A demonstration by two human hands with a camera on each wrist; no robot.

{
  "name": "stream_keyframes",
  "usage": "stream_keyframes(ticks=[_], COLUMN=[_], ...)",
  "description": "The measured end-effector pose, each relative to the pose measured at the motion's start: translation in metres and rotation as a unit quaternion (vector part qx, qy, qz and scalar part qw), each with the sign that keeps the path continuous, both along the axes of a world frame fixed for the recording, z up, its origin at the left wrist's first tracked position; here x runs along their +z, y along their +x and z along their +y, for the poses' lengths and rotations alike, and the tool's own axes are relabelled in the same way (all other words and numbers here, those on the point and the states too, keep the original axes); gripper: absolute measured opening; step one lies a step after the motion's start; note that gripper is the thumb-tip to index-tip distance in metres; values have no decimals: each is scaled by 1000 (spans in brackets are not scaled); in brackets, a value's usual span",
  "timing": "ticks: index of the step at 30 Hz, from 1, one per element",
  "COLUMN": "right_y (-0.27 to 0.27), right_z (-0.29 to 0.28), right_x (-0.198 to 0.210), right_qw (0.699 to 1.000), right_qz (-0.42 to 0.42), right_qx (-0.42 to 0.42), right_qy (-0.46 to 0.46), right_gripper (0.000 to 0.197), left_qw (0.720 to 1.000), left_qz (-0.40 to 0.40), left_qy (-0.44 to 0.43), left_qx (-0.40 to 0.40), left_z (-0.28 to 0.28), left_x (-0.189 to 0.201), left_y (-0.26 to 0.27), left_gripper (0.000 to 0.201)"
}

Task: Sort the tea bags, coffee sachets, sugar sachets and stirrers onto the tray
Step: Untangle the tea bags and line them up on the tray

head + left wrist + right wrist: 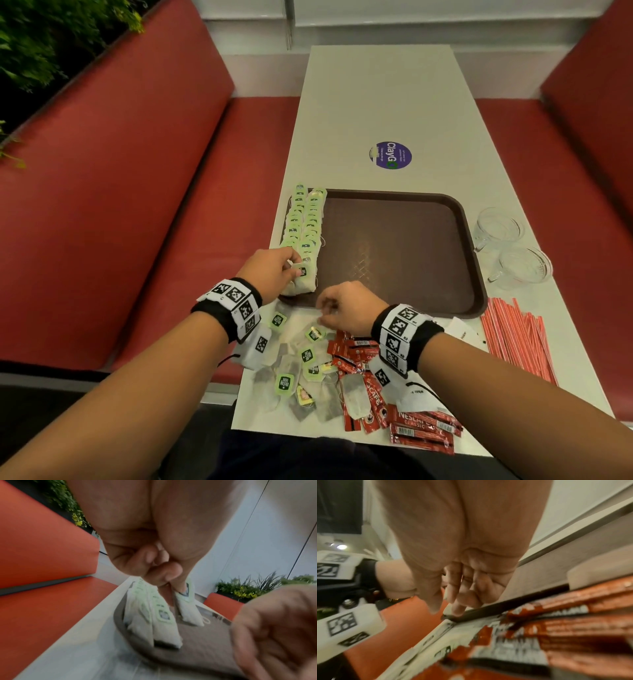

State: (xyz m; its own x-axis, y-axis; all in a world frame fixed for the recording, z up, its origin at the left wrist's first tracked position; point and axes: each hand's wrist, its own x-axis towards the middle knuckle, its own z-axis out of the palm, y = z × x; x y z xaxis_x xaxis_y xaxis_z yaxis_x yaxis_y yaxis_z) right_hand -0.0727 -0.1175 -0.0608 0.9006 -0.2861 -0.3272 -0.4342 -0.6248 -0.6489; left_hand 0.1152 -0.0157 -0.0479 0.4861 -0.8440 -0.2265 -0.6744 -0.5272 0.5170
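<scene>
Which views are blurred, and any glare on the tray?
Head: sharp, wide-angle bending at the edges, soft glare patch on the tray. Left wrist: tea bags and right hand smeared. Right wrist: coffee sachets heavily blurred, print unreadable.

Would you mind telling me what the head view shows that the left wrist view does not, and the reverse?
Only the head view shows the loose tea bags, the red coffee sachets, the stirrers, two clear cups and the purple sticker.

Only the left wrist view shows, from below, the left hand's fingertips pinching a tea bag's tag.

Both show the left hand, the right hand, the brown tray and the rows of tea bags along its left edge.
</scene>
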Motion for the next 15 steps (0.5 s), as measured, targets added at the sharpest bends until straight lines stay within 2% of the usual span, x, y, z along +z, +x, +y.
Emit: stream_keyframes(ticks=[3, 5, 8, 15], right_y=[1, 2, 3, 5], right_z=[11, 16, 20, 23], right_x=[4, 3, 1, 1], right_qw=[992, 983, 977, 977], right_qz=[64, 95, 112, 114], right_qx=[98, 136, 155, 157], right_qy=[-44, -73, -96, -88], right_gripper=[36, 43, 47, 40], left_qw=[999, 998, 995, 992], left_qz=[25, 10, -50, -98], left_qy=[39, 58, 76, 80], left_qx=[-17, -28, -29, -3], left_z=[-5, -11, -19, -30], left_x=[-10, -14, -18, -23], left_y=[-2, -5, -3, -7], left_gripper=[8, 9, 11, 24])
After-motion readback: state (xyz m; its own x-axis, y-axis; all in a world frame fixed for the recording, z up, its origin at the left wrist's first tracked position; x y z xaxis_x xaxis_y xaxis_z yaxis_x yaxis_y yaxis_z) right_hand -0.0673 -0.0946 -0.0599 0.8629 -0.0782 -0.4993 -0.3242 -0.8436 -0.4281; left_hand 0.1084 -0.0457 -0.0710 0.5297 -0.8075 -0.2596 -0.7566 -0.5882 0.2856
